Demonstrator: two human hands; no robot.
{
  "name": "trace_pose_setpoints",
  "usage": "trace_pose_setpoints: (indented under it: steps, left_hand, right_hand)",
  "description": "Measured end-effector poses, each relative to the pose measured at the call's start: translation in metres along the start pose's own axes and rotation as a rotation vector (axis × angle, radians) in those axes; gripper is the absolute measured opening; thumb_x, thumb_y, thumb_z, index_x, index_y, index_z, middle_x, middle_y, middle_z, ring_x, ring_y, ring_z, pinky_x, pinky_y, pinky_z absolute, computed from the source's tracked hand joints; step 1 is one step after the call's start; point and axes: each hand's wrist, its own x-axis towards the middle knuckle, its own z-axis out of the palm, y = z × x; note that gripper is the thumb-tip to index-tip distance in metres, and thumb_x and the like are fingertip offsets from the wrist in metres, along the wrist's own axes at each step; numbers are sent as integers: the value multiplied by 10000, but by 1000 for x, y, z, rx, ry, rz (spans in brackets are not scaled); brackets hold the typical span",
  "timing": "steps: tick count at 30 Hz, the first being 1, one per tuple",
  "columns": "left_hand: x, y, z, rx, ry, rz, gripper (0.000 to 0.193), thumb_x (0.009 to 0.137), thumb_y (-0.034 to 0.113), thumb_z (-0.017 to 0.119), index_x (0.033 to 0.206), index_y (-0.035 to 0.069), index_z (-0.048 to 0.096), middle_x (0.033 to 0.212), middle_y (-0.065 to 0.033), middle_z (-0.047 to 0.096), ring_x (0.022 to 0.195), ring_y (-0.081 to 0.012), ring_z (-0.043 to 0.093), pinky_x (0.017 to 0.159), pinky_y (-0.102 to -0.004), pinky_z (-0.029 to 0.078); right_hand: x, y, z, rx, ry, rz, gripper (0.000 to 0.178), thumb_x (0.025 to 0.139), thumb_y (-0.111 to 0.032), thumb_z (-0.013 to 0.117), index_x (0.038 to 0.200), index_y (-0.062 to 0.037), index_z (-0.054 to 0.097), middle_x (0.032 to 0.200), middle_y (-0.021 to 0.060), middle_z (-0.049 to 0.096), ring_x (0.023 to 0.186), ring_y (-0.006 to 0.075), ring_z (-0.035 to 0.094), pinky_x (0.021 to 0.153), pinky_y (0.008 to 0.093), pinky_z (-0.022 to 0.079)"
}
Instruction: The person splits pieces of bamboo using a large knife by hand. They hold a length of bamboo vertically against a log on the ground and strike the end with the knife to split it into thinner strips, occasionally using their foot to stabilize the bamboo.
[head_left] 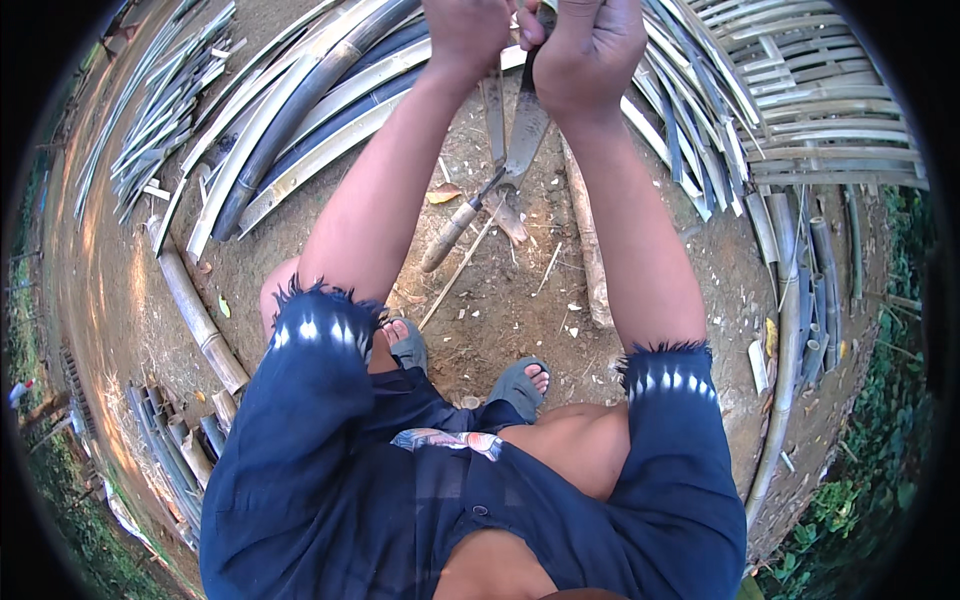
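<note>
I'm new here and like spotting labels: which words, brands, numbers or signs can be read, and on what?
None can be read.
Wide blade: no lettering visible.
Wooden-handled tool: none visible.
Colourful patch on the dark clothing: too small to tell whether it bears any.

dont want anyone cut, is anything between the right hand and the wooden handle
Yes: in this view the wide metal blade lies between the right hand and the wooden handle, above and to the right of the handle. Their depth apart cannot be told.
</note>
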Motion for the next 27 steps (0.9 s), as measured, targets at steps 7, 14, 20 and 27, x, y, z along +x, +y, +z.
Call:
trace_pose_setpoints:
  steps: [7, 14, 20, 27]
  left_hand:
    - [24, -2, -71, 114, 334, 69, 589, 1007, 709, 318, 767, 177, 392, 547, 64, 338, 404, -70, 325, 361, -251, 246]
    - [24, 33, -96, 47, 208, 78, 562, 998, 701, 393, 812, 171, 433, 576, 44, 347, 424, -78, 318, 381, -258, 265]
    - [39, 145, -56, 246, 243, 22, 607, 1008, 659, 295, 851, 92, 443, 612, -5, 345, 484, -135, 276, 480, -312, 235]
    - [156, 70, 8, 285, 348, 114, 646, 995, 722, 352, 943, 105, 536, 680, -16, 475, 500, -149, 450, 440, -328, 372]
  right_hand:
    - [6, -19, -59, 852, 191, 176, 266, 1095, -330, 445, 1139, -71, 484, 719, 28, 494, 500, 80, 449, 444, 225, 408]
    - [3, -17, -86, 18, 264, 83, 257, 1094, -339, 441, 1088, -83, 470, 708, 27, 489, 496, 88, 448, 440, 227, 407]
    - [-10, -28, -107, 8, 192, 99, 433, 1060, -405, 481, 1188, 8, 464, 940, 199, 614, 693, 210, 620, 632, 335, 540]
    - [-41, -72, -86, -48, 178, 41, 352, 1084, -359, 426, 1051, -9, 445, 796, 127, 548, 546, 138, 500, 520, 272, 451]
